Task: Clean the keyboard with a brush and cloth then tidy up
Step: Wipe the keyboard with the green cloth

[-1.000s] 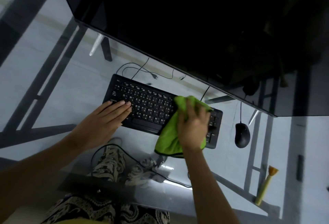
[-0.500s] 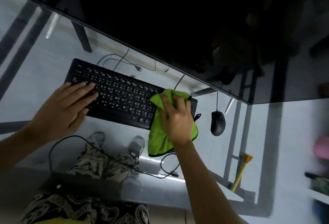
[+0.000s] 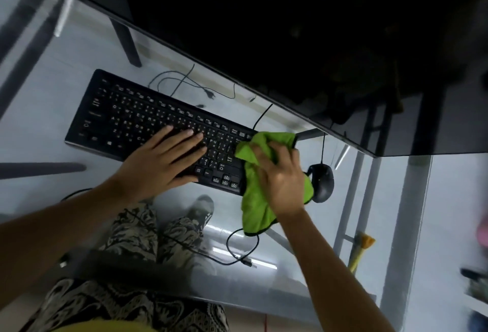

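Glass counter (image 3: 79, 49). Cloth step: right hand (image 3: 284, 177), fingers bunching green cloth (image 3: 254, 199), on keyboard (image 3: 148, 120) right end; left hand (image 3: 163, 158) flat, steadying. Next: wipe leftward.

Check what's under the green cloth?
The green cloth covers the keyboard right end, gripped by the right hand. Keys beneath it are hidden; its lower part hangs off the keyboard's front edge.

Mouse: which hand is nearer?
Right. The right hand, gripping the cloth at the keyboard's right end, is just beside the mouse. The left hand rests mid-keyboard, farther off.
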`<state>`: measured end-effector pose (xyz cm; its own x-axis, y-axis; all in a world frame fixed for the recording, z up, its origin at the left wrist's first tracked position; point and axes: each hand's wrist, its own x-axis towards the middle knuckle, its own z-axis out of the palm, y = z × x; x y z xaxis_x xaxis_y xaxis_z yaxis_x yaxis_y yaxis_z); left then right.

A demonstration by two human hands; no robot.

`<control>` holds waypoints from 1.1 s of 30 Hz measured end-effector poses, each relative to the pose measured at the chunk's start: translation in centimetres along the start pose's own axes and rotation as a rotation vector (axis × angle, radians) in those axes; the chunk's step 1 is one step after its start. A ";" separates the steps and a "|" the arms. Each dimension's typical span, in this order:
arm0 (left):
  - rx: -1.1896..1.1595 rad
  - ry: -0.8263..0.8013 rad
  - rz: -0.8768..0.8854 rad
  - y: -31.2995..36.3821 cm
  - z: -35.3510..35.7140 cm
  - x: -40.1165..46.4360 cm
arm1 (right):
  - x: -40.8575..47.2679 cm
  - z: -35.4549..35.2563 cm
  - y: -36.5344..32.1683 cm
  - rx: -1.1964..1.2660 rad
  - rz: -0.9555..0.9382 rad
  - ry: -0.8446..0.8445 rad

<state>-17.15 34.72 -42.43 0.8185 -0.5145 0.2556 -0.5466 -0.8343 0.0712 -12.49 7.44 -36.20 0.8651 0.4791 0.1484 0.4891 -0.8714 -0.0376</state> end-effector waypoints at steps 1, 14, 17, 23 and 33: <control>0.010 0.016 0.011 0.1 0.1 0.0 | -0.4 -0.2 1.1 0.005 0.043 0.002; 0.032 0.105 0.059 0.5 0.0 0.0 | -1.7 -0.9 2.9 -0.010 -0.265 -0.033; 0.029 0.095 0.050 0.5 -0.1 -0.1 | -1.5 -0.9 2.0 0.005 -0.269 -0.042; 0.010 0.102 0.011 0.3 0.1 -0.2 | -0.3 -0.4 -0.3 0.063 -0.421 -0.073; -0.013 0.115 0.006 0.4 0.0 -0.1 | 0.0 0.0 -3.2 0.084 -0.461 -0.053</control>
<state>-17.46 34.48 -42.43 0.7902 -0.4926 0.3645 -0.5542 -0.8283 0.0821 -14.00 10.21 -36.05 0.5591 0.8207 0.1179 0.8290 -0.5561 -0.0594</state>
